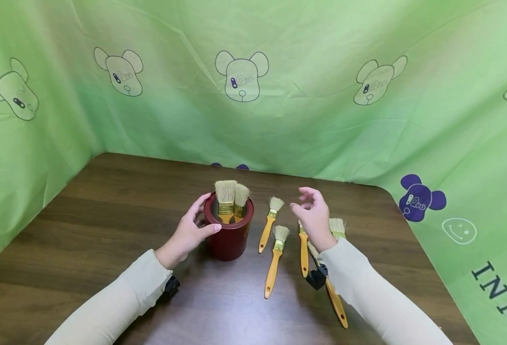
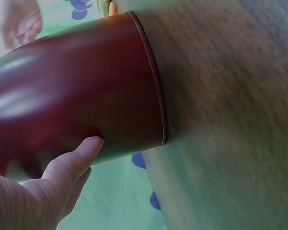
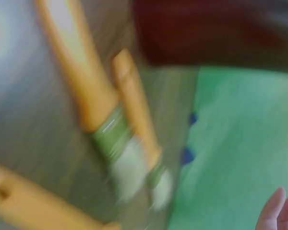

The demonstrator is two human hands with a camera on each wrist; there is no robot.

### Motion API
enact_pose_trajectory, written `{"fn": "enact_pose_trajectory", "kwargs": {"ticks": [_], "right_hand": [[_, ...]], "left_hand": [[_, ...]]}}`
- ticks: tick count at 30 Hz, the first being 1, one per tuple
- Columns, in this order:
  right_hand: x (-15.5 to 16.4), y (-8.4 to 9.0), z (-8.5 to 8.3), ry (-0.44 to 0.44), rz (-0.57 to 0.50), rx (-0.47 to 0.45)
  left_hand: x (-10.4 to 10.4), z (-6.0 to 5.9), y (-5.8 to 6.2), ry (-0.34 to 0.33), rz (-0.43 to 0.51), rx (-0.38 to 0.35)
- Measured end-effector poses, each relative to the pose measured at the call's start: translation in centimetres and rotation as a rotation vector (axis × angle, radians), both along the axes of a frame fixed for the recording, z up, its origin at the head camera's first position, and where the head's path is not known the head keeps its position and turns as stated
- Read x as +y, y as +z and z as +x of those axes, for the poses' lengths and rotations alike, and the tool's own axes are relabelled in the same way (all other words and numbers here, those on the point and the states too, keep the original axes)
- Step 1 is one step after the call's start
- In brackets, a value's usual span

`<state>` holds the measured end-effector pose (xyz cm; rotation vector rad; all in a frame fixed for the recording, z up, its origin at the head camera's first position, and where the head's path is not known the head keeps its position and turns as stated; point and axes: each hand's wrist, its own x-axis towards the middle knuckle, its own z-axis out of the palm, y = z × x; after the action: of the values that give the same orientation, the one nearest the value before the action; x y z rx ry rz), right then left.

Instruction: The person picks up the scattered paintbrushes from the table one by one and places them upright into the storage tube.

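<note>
A dark red round container stands upright on the table, two paintbrushes inside it with bristles up. My left hand holds its left side, thumb at the front rim and fingers spread round the wall; the left wrist view shows fingers against the wall. Nothing is in my right hand, which hovers over the brushes right of the container, fingers loosely bent. Nearest below it lies a yellow-handled paintbrush. Another paintbrush runs under the right wrist, and the sleeve partly hides wide bristles.
Between the container and my right hand lie two paintbrushes, a farther one and a nearer one, bristles pointing away. A green printed cloth rises behind and beside the brown wooden table.
</note>
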<state>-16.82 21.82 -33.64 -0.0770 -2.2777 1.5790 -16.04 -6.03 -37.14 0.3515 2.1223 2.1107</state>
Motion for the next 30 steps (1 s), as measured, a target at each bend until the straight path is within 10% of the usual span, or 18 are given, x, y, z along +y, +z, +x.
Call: {"fn": "enact_pose_trajectory", "kwargs": {"ticks": [12, 20, 30], "right_hand": [[9.6, -2.3, 0.7, -0.182, 0.256, -0.271], [14.2, -2.8, 1.2, -0.029, 0.286, -0.593], [14.9, -3.3, 1.4, 0.046, 0.396, -0.722]], "left_hand": [[-0.1, -0.1, 0.0, 0.000, 0.004, 0.011], [0.1, 0.1, -0.1, 0.004, 0.000, 0.018], [0.1, 0.1, 0.1, -0.006, -0.004, -0.007]]}}
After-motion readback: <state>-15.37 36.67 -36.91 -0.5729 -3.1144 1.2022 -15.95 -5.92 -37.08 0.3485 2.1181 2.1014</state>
